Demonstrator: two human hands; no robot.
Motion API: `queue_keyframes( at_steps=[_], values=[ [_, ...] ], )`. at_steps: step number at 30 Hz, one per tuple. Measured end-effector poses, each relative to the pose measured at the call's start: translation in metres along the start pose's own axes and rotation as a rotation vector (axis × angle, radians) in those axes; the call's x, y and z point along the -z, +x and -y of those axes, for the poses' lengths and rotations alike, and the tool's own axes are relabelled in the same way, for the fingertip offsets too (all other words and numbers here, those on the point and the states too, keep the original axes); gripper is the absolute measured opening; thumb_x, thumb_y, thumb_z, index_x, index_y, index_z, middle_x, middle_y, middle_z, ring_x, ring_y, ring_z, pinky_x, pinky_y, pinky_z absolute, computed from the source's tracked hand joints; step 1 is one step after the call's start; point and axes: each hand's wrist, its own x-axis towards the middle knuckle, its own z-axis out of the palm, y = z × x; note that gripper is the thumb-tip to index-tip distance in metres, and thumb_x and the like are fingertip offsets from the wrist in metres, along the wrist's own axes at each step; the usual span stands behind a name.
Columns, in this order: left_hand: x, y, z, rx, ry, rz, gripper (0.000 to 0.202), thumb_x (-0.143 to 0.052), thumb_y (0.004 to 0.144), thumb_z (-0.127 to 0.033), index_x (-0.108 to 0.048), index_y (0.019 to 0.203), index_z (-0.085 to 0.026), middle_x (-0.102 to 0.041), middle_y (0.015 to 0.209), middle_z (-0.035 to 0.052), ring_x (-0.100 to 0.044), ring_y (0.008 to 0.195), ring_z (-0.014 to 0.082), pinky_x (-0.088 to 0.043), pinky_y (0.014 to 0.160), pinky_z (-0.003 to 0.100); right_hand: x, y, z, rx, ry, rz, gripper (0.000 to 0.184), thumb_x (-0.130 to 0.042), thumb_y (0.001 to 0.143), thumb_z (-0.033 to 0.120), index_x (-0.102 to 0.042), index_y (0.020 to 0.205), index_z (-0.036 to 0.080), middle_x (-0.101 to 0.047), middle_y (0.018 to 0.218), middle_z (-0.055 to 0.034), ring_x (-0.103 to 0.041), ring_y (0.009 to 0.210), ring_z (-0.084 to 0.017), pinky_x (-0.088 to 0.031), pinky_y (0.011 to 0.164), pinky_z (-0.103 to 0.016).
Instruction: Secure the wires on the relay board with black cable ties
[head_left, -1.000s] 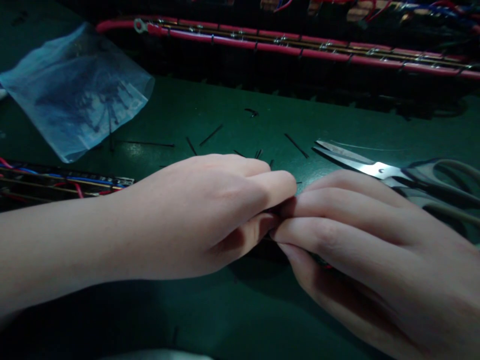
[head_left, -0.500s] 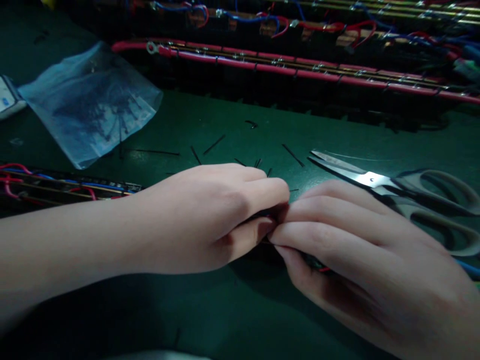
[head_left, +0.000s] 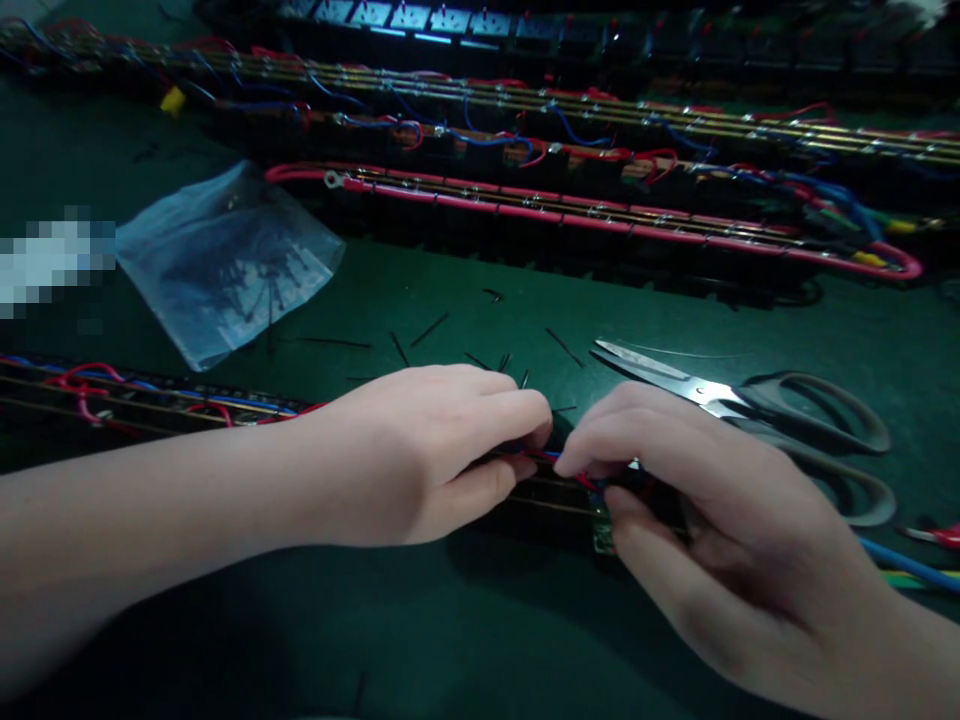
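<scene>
My left hand [head_left: 450,450] is closed in a pinch over a long wired strip [head_left: 559,492]. Red and blue wires [head_left: 551,457] come out from between its fingertips; whether something small is also held there is hidden. To its right, my right hand [head_left: 720,500] has thumb and index finger apart. Its index fingertip is beside or touching the wires, and the thumb is near a small green circuit board [head_left: 602,530] at the strip. More of the same strip, with red and blue wires, runs out to the left behind my left forearm.
Scissors [head_left: 701,390] lie half open behind my right hand. A clear plastic bag [head_left: 232,265] of black ties lies at the left. Cut black tie pieces [head_left: 429,330] are scattered on the green table [head_left: 450,620]. Red-cabled strips [head_left: 525,212] stretch across the back.
My right hand has drawn slightly away from my left, its thumb and fingers parting, so the wires and circuit board show. The left hand keeps its pinch. The view has tilted upward.
</scene>
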Motion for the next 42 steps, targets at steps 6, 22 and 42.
queue_keyframes(
  at_steps=[6, 22, 42],
  values=[
    [-0.0019, 0.0008, 0.0017, 0.015, 0.034, -0.010, 0.016, -0.047, 0.098, -0.021, -0.061, 0.105, -0.018, -0.065, 0.097, 0.0010, -0.060, 0.090, 0.0151, -0.044, 0.077, 0.027, 0.0019, -0.0011, -0.0032, -0.148, 0.015, -0.053, 0.033, -0.038, 0.084, -0.001, -0.054, 0.097, 0.025, -0.056, 0.077, 0.0024, -0.052, 0.063, -0.011, -0.044, 0.054, -0.024],
    [-0.0051, -0.0076, -0.0009, -0.297, 0.338, -0.158, 0.021, -0.050, 0.101, -0.024, -0.070, 0.101, -0.017, -0.064, 0.091, 0.0025, -0.053, 0.082, 0.0177, -0.041, 0.076, 0.033, 0.0010, -0.0031, -0.0032, -0.255, 0.166, -0.114, 0.037, -0.040, 0.081, 0.000, -0.052, 0.102, 0.028, -0.056, 0.081, 0.0015, -0.056, 0.070, -0.014, -0.046, 0.058, -0.027],
    [-0.0015, -0.0037, 0.0022, -0.226, 0.114, -0.087, 0.016, -0.051, 0.099, -0.020, -0.066, 0.095, -0.018, -0.060, 0.091, 0.0009, -0.052, 0.083, 0.0130, -0.039, 0.074, 0.024, -0.0078, -0.0005, -0.0006, -0.065, -0.128, 0.049, 0.019, -0.048, 0.079, 0.006, -0.052, 0.088, 0.022, -0.056, 0.075, 0.0002, -0.048, 0.067, -0.016, -0.037, 0.063, -0.032]
  ],
)
